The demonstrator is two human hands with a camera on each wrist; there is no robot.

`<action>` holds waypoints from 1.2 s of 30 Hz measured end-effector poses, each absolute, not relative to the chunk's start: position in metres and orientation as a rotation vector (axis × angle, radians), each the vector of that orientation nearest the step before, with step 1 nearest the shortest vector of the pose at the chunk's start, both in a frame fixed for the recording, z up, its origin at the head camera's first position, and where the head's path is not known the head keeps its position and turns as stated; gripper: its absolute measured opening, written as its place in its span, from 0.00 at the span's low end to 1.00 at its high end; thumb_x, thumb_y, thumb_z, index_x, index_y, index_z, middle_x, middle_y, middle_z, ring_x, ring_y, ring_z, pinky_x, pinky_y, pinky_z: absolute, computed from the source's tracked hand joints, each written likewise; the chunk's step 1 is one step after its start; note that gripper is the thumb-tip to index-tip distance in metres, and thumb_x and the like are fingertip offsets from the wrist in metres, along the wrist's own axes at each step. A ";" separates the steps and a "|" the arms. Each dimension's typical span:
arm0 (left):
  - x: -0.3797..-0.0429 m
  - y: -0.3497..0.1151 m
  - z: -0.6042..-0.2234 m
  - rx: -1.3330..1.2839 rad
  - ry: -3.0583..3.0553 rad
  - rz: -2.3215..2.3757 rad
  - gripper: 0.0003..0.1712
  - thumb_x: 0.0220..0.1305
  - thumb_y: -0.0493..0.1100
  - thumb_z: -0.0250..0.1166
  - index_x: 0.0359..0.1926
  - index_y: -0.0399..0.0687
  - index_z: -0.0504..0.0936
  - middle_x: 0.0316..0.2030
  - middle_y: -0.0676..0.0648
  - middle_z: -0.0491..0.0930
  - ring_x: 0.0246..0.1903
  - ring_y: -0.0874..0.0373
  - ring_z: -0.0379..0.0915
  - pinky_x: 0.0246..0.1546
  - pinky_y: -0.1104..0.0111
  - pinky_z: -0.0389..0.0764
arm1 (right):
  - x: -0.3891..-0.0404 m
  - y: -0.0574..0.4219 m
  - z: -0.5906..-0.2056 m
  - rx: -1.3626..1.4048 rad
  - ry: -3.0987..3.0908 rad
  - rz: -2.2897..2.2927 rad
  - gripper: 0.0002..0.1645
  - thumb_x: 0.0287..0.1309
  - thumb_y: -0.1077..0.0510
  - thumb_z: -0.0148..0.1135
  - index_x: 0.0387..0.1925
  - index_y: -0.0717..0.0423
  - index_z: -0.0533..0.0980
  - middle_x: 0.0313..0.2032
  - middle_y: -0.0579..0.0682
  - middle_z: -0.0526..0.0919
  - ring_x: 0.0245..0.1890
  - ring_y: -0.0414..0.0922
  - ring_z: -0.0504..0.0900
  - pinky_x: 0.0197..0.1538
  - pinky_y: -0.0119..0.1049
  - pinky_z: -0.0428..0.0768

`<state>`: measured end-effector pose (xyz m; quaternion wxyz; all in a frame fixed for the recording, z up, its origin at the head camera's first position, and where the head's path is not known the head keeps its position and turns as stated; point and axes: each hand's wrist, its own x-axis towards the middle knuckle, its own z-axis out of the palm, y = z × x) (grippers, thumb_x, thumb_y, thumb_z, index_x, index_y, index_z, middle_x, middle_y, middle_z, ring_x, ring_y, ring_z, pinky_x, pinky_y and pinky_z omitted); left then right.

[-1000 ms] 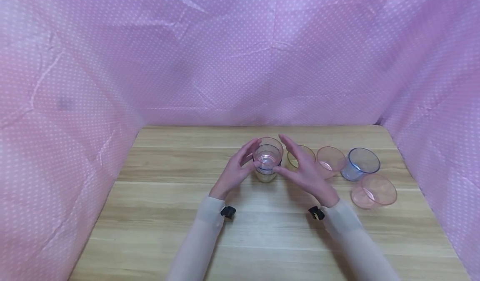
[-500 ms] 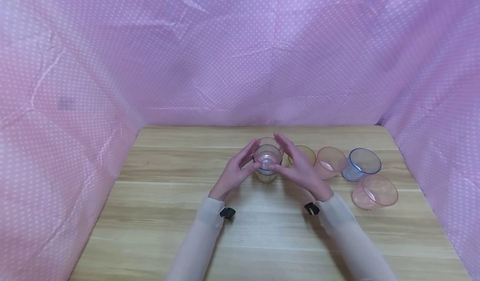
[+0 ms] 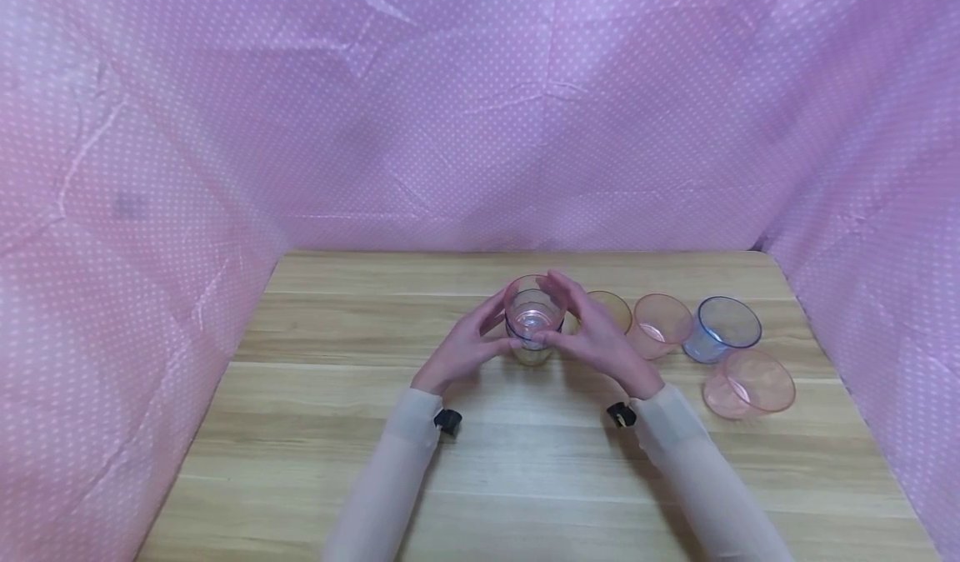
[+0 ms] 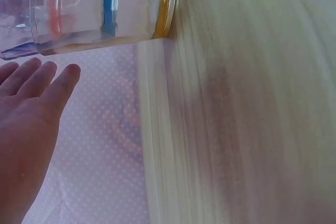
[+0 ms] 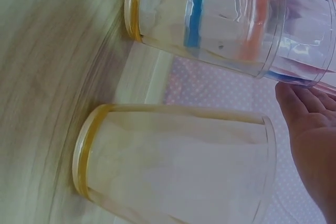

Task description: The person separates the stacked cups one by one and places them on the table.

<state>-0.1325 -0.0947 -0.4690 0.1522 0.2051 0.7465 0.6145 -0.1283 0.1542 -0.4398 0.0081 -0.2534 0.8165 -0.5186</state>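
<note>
Transparent cups are nested in an upright stack [image 3: 533, 347]: a yellow-based one lowest, a blue one inside it, and a pink cup [image 3: 534, 288] on top. To the left of the stack is my left hand [image 3: 467, 345]; the left wrist view has its extended fingers [image 4: 65, 82] a little apart from the cups. On the other side, my right hand [image 3: 600, 338] has its thumb at the front and its straight fingers at the upper rims. In the right wrist view these fingertips [image 5: 286, 94] meet the blue rim.
Right of the stack stands a yellow cup [image 5: 178, 161], partly behind my right hand in the head view. Beyond it are a pink cup [image 3: 662, 325], a blue cup [image 3: 723, 328] and another pink cup [image 3: 748, 383]. Pink dotted cloth [image 3: 480, 128] surrounds the wooden table [image 3: 360, 312].
My right hand has moved left to the stack from a position just off it. The left hand has drawn slightly left and toward me, its thumb uncovering the pink cup's front.
</note>
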 end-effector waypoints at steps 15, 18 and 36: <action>-0.141 -0.098 -0.469 0.668 2.202 1.657 0.47 0.67 0.42 0.73 0.81 0.55 0.60 0.75 0.49 0.66 0.73 0.50 0.64 0.75 0.61 0.64 | -0.131 0.152 -0.436 -0.715 2.495 -1.613 0.59 0.55 0.54 0.81 0.79 0.61 0.55 0.72 0.54 0.72 0.72 0.55 0.71 0.75 0.51 0.68; -0.142 -0.098 -0.470 0.672 2.180 1.677 0.46 0.67 0.40 0.72 0.80 0.51 0.60 0.75 0.47 0.67 0.72 0.50 0.65 0.75 0.63 0.65 | -0.132 0.152 -0.436 -0.733 2.491 -1.617 0.58 0.54 0.54 0.81 0.78 0.62 0.56 0.72 0.55 0.72 0.72 0.54 0.70 0.75 0.50 0.68; -0.140 -0.094 -0.473 0.724 2.136 1.745 0.45 0.69 0.38 0.69 0.81 0.51 0.58 0.76 0.45 0.65 0.75 0.50 0.61 0.75 0.66 0.63 | -0.129 0.149 -0.440 -0.698 2.447 -1.707 0.51 0.56 0.57 0.80 0.75 0.60 0.61 0.71 0.56 0.73 0.72 0.52 0.69 0.75 0.52 0.67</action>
